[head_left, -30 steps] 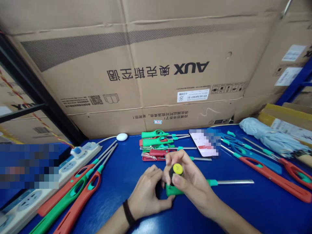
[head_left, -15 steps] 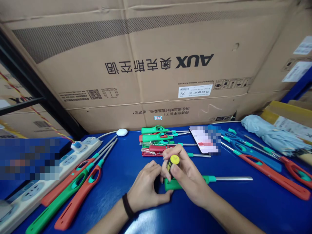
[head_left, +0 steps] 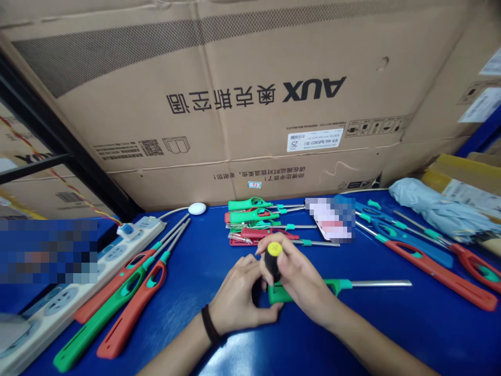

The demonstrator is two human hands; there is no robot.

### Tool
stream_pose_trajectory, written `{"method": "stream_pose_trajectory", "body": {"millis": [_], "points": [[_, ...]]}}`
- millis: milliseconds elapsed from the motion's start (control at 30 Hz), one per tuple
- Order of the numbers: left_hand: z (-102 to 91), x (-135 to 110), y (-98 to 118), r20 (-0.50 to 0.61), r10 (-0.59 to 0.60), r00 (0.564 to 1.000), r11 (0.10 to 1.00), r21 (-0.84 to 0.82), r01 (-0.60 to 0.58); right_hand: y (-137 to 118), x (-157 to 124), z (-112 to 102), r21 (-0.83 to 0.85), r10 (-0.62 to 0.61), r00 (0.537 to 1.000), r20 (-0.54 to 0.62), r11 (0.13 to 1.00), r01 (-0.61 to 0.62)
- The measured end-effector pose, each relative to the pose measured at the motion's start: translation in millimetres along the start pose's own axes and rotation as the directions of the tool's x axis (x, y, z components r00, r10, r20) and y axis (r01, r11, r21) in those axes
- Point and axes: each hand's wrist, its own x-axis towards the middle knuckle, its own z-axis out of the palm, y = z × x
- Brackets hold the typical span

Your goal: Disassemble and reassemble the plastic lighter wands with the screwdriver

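Observation:
My right hand (head_left: 301,284) grips a screwdriver (head_left: 273,257) with a black handle and yellow cap, held upright with its tip down on the green handle of a long-nosed lighter (head_left: 340,285). The lighter lies flat on the blue table (head_left: 391,334), its metal tube pointing right. My left hand (head_left: 238,300), with a black wristband, closes around the left end of the lighter's green handle and steadies it. The screwdriver's shaft is hidden behind my fingers.
Several red and green lighters lie at the left (head_left: 129,297), in a pile behind my hands (head_left: 258,224), and at the right (head_left: 430,266). A white power strip (head_left: 78,292) runs along the left. A folded grey umbrella (head_left: 438,211) lies at the right. Large cardboard boxes (head_left: 235,104) wall the back.
The screwdriver handle has tilted from leaning toward me to more upright. Both hands and the lighter stay in place; the camera shifted slightly.

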Motion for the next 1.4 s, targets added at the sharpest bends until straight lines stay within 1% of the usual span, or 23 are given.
{"method": "stream_pose_trajectory", "body": {"millis": [67, 133, 233, 333, 433, 533, 667, 733, 800, 833, 900, 967, 1033, 1133, 1167, 1200, 1233, 1267, 1300, 1333, 1367, 1400], "points": [[-0.4, 0.7, 1.2, -0.002, 0.001, 1.000, 1.000, -0.002, -0.001, -0.8, -1.1, -0.7, 0.016, 0.061, 0.998, -0.022, 0.998, -0.061], [-1.1, 1.3, 2.0, 0.017, -0.001, 1.000, 1.000, 0.009, 0.001, -1.9, -1.6, -0.9, 0.025, 0.089, 0.995, -0.046, 0.996, -0.088], [-1.5, 1.0, 2.1, 0.026, -0.013, 1.000, 0.999, 0.032, 0.012, -1.6, -1.3, -0.9, -0.042, 0.040, 0.996, -0.076, 0.998, -0.043], [-1.5, 0.2, 1.6, 0.002, -0.030, 1.000, 0.998, 0.054, 0.029, 0.0, -0.8, 0.0, -0.097, -0.017, 0.999, -0.050, 0.995, 0.012], [-2.3, 0.4, 2.0, 0.032, -0.012, 0.999, 0.998, 0.054, 0.010, 0.0, -0.2, 2.9, -0.049, -0.044, 0.999, -0.017, 0.998, 0.043], [-3.7, 1.5, 3.3, 0.076, -0.011, 0.997, 0.999, 0.041, 0.008, -2.4, 0.3, 6.4, -0.028, -0.071, 0.997, -0.041, 0.997, 0.070], [-4.5, 2.9, 4.7, 0.062, -0.015, 0.998, 0.999, 0.048, 0.012, -7.4, -3.1, 6.9, -0.155, -0.140, 0.988, -0.067, 0.980, 0.128], [-4.4, 3.4, 4.9, 0.056, -0.010, 0.998, 0.998, 0.068, 0.006, -9.6, -6.9, 4.9, -0.251, -0.183, 0.978, -0.097, 0.956, 0.154], [-4.3, 3.7, 5.0, 0.071, -0.009, 0.997, 0.996, 0.087, 0.003, -10.9, -11.1, 2.8, -0.356, -0.234, 0.962, -0.138, 0.918, 0.172], [-4.4, 3.9, 5.0, 0.080, -0.012, 0.997, 0.996, 0.093, 0.004, -11.1, -13.2, 2.1, -0.404, -0.270, 0.948, -0.166, 0.896, 0.185], [-4.7, 4.3, 4.9, 0.084, -0.021, 0.996, 0.995, 0.103, 0.012, -10.3, -17.0, 1.9, -0.471, -0.346, 0.906, -0.244, 0.859, 0.202], [-5.4, 4.8, 4.6, 0.084, -0.024, 0.996, 0.995, 0.099, 0.015, -8.5, -20.1, 3.4, -0.499, -0.396, 0.855, -0.336, 0.844, 0.195], [-6.0, 5.4, 4.1, 0.086, -0.016, 0.996, 0.996, 0.085, 0.009, -8.0, -21.9, 6.2, -0.520, -0.426, 0.812, -0.398, 0.835, 0.183], [-5.9, 6.0, 3.8, 0.089, 0.000, 0.996, 0.997, 0.075, -0.007, -17.0, -21.1, 12.1, -0.565, -0.493, 0.771, -0.403, 0.797, 0.215], [-5.7, 6.0, 4.0, 0.089, 0.002, 0.996, 0.997, 0.076, -0.009, -23.8, -19.8, 14.0, -0.572, -0.513, 0.763, -0.393, 0.786, 0.234], [-5.6, 6.0, 4.3, 0.091, 0.004, 0.996, 0.997, 0.078, -0.011, -32.6, -18.0, 15.6, -0.570, -0.549, 0.742, -0.385, 0.774, 0.277], [-5.7, 5.8, 4.7, 0.094, 0.006, 0.996, 0.997, 0.079, -0.014, -42.7, -15.9, 16.5, -0.565, -0.583, 0.700, -0.413, 0.767, 0.305], [-6.2, 5.7, 5.2, 0.098, 0.008, 0.995, 0.997, 0.080, -0.016, -53.7, -13.6, 16.3, -0.578, -0.627, 0.668, -0.401, 0.739, 0.346], [-7.1, 5.6, 5.7, 0.101, 0.009, 0.995, 0.997, 0.079, -0.017, -64.6, -11.2, 14.6, -0.601, -0.694, 0.613, -0.376, 0.687, 0.409], [-8.7, 5.5, 6.1, 0.104, 0.010, 0.995, 0.996, 0.082, -0.019, -74.8, -8.8, 11.1, -0.634, -0.762, 0.544, -0.352, 0.622, 0.460], [-10.9, 5.7, 6.6, 0.110, 0.013, 0.994, 0.995, 0.095, -0.023, -83.6, -6.6, 5.4, -0.669, -0.820, 0.473, -0.324, 0.552, 0.499], [-13.6, 6.0, 7.0, 0.120, 0.015, 0.993, 0.993, 0.118, -0.029, -90.5, -4.8, -2.6, -0.706, -0.862, 0.419, -0.287, 0.486, 0.516]]}}
